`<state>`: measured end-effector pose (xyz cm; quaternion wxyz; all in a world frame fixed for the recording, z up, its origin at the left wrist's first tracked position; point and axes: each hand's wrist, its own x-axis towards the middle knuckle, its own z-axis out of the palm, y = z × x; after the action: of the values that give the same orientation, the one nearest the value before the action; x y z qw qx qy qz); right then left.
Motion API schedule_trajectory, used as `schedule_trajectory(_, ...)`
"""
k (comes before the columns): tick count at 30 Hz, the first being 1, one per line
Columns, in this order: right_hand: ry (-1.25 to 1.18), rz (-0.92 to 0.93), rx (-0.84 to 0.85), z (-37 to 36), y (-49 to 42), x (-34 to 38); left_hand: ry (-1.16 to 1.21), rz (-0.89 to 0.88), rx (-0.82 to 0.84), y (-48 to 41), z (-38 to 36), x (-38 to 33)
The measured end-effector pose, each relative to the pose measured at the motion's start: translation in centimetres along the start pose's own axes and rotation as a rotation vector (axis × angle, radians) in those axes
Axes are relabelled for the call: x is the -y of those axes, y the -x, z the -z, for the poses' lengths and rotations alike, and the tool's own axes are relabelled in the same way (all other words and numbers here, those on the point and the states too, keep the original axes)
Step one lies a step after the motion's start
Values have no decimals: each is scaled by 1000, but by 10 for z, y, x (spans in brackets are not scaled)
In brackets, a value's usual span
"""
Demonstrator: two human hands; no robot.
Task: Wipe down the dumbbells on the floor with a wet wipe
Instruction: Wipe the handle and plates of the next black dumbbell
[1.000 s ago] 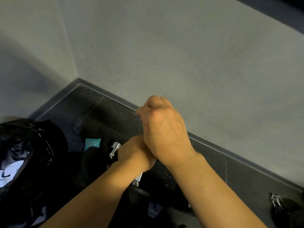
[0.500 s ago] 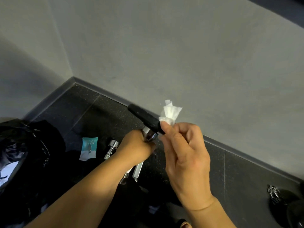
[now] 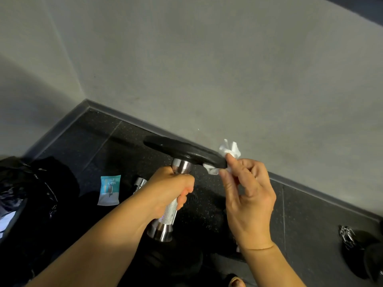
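fingers of left hand (image 3: 167, 189) wrap the dumbbell (image 3: 182, 150) handle; i note right hand (image 3: 250, 195) pinching wet wipe (image 3: 231, 149) round plate edge, between thumb and forefinger.

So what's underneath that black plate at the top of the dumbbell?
A chrome collar, then the knurled handle gripped by the left hand. The hand covers the handle's upper part.

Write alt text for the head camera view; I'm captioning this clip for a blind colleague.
A person's left hand grips a dumbbell by its knurled chrome handle while the right hand pinches a white wet wipe around the rim of its black plate. A teal packet lies on the dark floor nearby.
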<state>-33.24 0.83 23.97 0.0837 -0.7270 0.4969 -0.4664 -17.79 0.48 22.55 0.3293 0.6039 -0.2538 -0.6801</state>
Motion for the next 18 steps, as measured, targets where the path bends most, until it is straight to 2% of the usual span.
schedule_trajectory(3, -27, -51, 14, 0, -2, -9, 57, 40, 68, 0, -1, -3)
schedule_trajectory(6, -178, -173, 127, 6, -12, -9, 66, 42, 57, -2, -2, -2)
schedule_trajectory(8, -386, -373, 186, 14, -19, -6, 29, -13, 3, -3, -1, 0)
schedule_trajectory(10, -506, -496, 197, 23, -26, -3, -30, -93, -62, -6, -1, 2)
schedule_trajectory(12, -511, -507, 280, 26, -32, -2, -109, -174, -108, -8, -2, 5)
schedule_trajectory(14, -492, -492, 443, 25, -35, -2, -185, -250, -145, -7, -1, 7)
schedule_trajectory(18, -520, -602, 580, 16, -41, -13, -243, -383, -83, 1, 1, 4)
